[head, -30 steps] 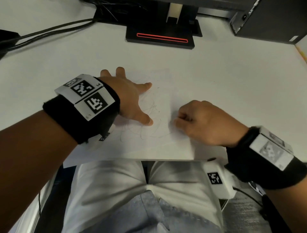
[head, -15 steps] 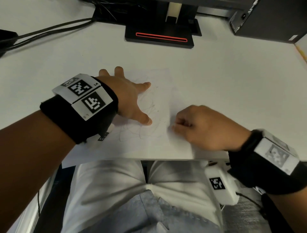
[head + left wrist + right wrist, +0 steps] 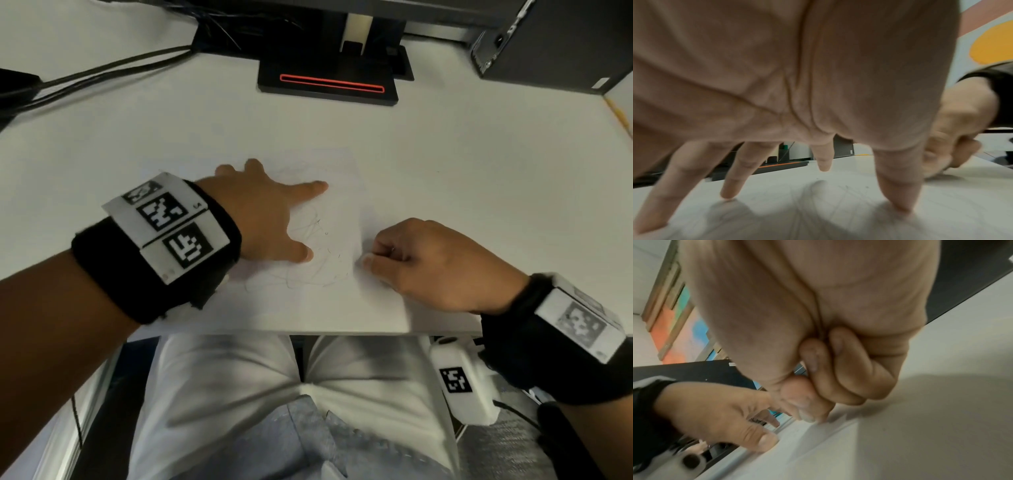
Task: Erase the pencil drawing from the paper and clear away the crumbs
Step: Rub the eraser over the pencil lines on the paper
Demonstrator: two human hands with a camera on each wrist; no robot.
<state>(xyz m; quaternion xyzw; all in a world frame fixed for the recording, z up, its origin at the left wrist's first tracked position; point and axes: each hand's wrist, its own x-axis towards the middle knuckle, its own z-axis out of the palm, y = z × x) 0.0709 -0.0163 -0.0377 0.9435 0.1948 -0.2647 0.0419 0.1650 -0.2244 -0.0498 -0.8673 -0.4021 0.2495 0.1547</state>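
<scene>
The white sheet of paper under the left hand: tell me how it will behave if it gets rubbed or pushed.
The white sheet of paper lies flat and thin, so it is probably floppy and light. It would likely slide or wrinkle on the smooth white desk, which may be why the left hand presses spread fingers on it.

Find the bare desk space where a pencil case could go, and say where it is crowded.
Free: the desk between the monitor base, the paper and the right hand. Crowded: the paper, under the left hand.
</scene>
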